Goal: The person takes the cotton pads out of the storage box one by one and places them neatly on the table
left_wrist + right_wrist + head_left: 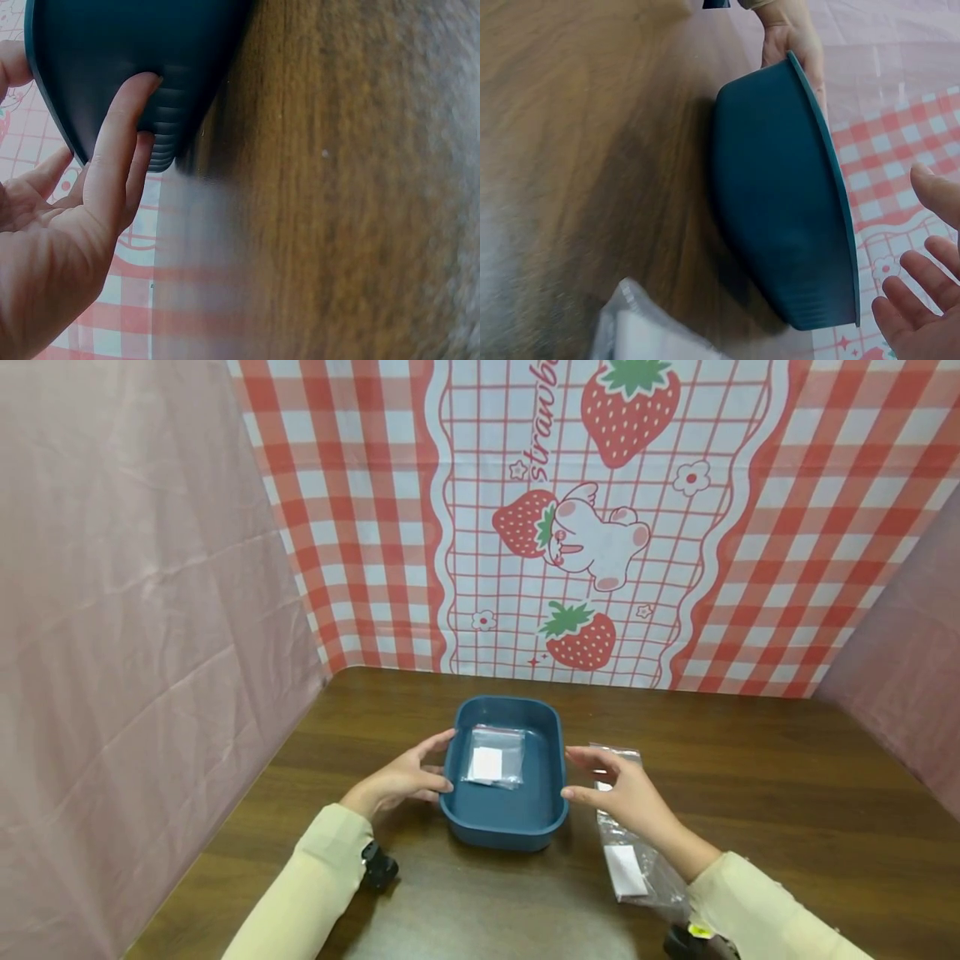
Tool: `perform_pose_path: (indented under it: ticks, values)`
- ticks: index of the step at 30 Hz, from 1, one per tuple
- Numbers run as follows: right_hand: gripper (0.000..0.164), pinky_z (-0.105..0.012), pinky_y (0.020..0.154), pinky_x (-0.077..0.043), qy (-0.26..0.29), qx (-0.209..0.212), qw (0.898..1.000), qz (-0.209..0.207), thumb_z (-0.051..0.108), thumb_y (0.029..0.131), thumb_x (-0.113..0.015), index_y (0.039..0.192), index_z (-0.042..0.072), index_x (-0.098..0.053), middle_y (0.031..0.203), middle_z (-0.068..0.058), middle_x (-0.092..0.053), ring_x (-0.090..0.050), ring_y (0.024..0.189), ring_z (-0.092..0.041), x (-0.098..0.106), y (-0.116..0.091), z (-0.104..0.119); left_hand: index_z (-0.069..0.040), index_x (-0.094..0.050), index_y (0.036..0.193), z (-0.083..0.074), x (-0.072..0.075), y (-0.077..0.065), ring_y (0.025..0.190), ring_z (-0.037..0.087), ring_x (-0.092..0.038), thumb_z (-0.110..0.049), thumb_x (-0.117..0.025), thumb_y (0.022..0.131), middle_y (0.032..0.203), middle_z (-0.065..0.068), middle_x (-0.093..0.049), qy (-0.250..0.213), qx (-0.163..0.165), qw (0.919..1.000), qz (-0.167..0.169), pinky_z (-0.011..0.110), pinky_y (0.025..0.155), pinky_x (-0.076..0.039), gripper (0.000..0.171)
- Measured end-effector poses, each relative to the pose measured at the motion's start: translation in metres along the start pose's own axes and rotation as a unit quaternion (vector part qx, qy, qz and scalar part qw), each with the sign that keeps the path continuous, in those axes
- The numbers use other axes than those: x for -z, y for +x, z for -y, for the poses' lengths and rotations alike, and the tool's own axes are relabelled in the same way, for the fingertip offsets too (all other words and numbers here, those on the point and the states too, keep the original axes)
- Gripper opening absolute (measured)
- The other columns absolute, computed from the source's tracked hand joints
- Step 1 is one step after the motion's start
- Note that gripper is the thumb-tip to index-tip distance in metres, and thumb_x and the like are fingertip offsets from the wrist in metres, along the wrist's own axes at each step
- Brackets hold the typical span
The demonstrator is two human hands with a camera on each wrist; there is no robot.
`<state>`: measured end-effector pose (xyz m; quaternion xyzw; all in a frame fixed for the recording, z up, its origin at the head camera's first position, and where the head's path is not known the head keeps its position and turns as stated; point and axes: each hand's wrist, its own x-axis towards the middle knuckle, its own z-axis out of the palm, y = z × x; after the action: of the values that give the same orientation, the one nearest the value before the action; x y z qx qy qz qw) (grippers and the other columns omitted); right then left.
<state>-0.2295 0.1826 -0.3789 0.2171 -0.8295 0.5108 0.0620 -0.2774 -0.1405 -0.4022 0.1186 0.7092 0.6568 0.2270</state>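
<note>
A dark blue rectangular plastic basin (pixel 504 837) sits on the table. Inside it lie clear plastic bags (pixel 495 757) with a white label and a reddish top strip. My left hand (pixel 405 779) is at the basin's left side; in the left wrist view its extended fingers (pixel 112 154) touch the outer wall. At the right side, my right hand (pixel 626 789) has its thumb and fingers spread beside the rim. The right wrist view shows a gap between that hand (pixel 930 300) and the basin (pixel 780 172). Neither hand grips anything.
A long clear plastic bag (pixel 618 843) with white labels lies on the brown wood table (pixel 757 777), partly under my right hand and forearm. A strawberry-print checked cloth (pixel 390 527) hangs behind the table. Pink cloth (pixel 142 610) hangs at the left and right.
</note>
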Motion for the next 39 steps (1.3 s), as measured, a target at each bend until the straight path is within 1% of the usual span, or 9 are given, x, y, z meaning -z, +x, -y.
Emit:
perform_pose_path:
  ticks: [7, 11, 14, 18, 24, 29, 33, 36, 39]
  values:
    - [0.055, -0.047, 0.088, -0.046, -0.003, -0.036, 0.999, 0.010, 0.023, 0.076, -0.077, 0.123, 0.005, -0.058, 0.120, -0.014, -0.060, -0.056, 0.109, -0.032, -0.005, 0.012, 0.007, -0.017, -0.021, 0.149, 0.000, 0.000, 0.001, 0.113, 0.038, -0.049, 0.010, -0.062, 0.080, 0.144, 0.022, -0.026, -0.002, 0.004, 1.0000, -0.002, 0.038, 0.071, -0.054, 0.085]
    - [0.056, -0.042, 0.086, -0.048, -0.004, -0.050, 0.999, 0.012, 0.027, 0.076, -0.077, 0.124, 0.007, -0.058, 0.121, -0.012, -0.060, -0.055, 0.110, -0.033, -0.007, 0.020, 0.010, -0.018, -0.022, 0.149, -0.001, 0.001, 0.000, 0.113, 0.038, -0.048, 0.010, -0.063, 0.079, 0.144, 0.020, -0.025, -0.004, 0.004, 1.0000, -0.005, 0.038, 0.071, -0.054, 0.085]
    - [0.056, -0.041, 0.087, -0.048, 0.004, -0.050, 0.999, 0.013, 0.027, 0.076, -0.077, 0.124, 0.006, -0.057, 0.120, -0.013, -0.060, -0.055, 0.110, -0.033, -0.010, 0.027, 0.013, -0.018, -0.022, 0.149, -0.001, 0.000, 0.000, 0.113, 0.039, -0.048, 0.010, -0.063, 0.079, 0.145, 0.019, -0.025, -0.005, 0.004, 1.0000, -0.006, 0.037, 0.070, -0.054, 0.086]
    - [0.055, -0.040, 0.089, -0.047, 0.011, -0.043, 0.999, 0.016, 0.026, 0.077, -0.076, 0.124, 0.005, -0.057, 0.119, -0.013, -0.060, -0.056, 0.108, -0.031, -0.015, 0.036, 0.018, -0.018, -0.021, 0.149, 0.000, 0.000, 0.001, 0.114, 0.039, -0.047, 0.010, -0.062, 0.079, 0.146, 0.018, -0.023, -0.003, 0.001, 1.0000, -0.004, 0.038, 0.070, -0.054, 0.085]
    - [0.051, -0.040, 0.090, -0.046, 0.033, -0.035, 0.999, 0.026, 0.019, 0.079, -0.075, 0.125, 0.005, -0.057, 0.121, -0.014, -0.059, -0.055, 0.110, -0.027, -0.024, 0.052, 0.025, -0.018, -0.022, 0.149, 0.000, 0.001, 0.001, 0.113, 0.038, -0.048, 0.010, -0.062, 0.079, 0.145, 0.018, -0.025, -0.001, 0.003, 1.0000, -0.006, 0.038, 0.071, -0.054, 0.085]
    - [0.050, -0.038, 0.087, -0.048, 0.048, -0.033, 0.998, 0.027, 0.017, 0.079, -0.075, 0.124, 0.003, -0.057, 0.121, -0.014, -0.059, -0.056, 0.109, -0.027, -0.031, 0.064, 0.030, -0.019, -0.023, 0.149, 0.000, 0.001, 0.001, 0.112, 0.037, -0.049, 0.010, -0.062, 0.080, 0.143, 0.020, -0.027, -0.001, 0.005, 1.0000, -0.005, 0.039, 0.072, -0.054, 0.084]
    - [0.049, -0.038, 0.086, -0.049, 0.048, -0.025, 0.998, 0.025, 0.015, 0.078, -0.075, 0.123, 0.001, -0.058, 0.119, -0.015, -0.060, -0.056, 0.108, -0.029, -0.038, 0.073, 0.032, -0.019, -0.023, 0.149, 0.000, 0.001, 0.001, 0.112, 0.037, -0.049, 0.010, -0.062, 0.080, 0.143, 0.020, -0.028, -0.002, 0.007, 0.9999, -0.008, 0.040, 0.072, -0.054, 0.084]
    - [0.050, -0.039, 0.087, -0.048, 0.048, -0.033, 0.998, 0.021, 0.016, 0.078, -0.075, 0.123, 0.003, -0.058, 0.118, -0.013, -0.061, -0.055, 0.109, -0.029, -0.042, 0.081, 0.033, -0.019, -0.023, 0.149, -0.001, 0.000, 0.000, 0.111, 0.037, -0.050, 0.010, -0.062, 0.080, 0.142, 0.020, -0.029, -0.004, 0.007, 0.9999, -0.010, 0.039, 0.072, -0.054, 0.084]
    - [0.051, -0.041, 0.089, -0.047, 0.056, -0.051, 0.997, 0.019, 0.019, 0.078, -0.076, 0.124, 0.006, -0.058, 0.119, -0.012, -0.060, -0.053, 0.112, -0.030, -0.046, 0.088, 0.033, -0.019, -0.022, 0.149, -0.001, 0.000, 0.000, 0.110, 0.037, -0.051, 0.010, -0.062, 0.079, 0.140, 0.022, -0.031, -0.007, 0.006, 0.9999, -0.009, 0.039, 0.071, -0.054, 0.085]
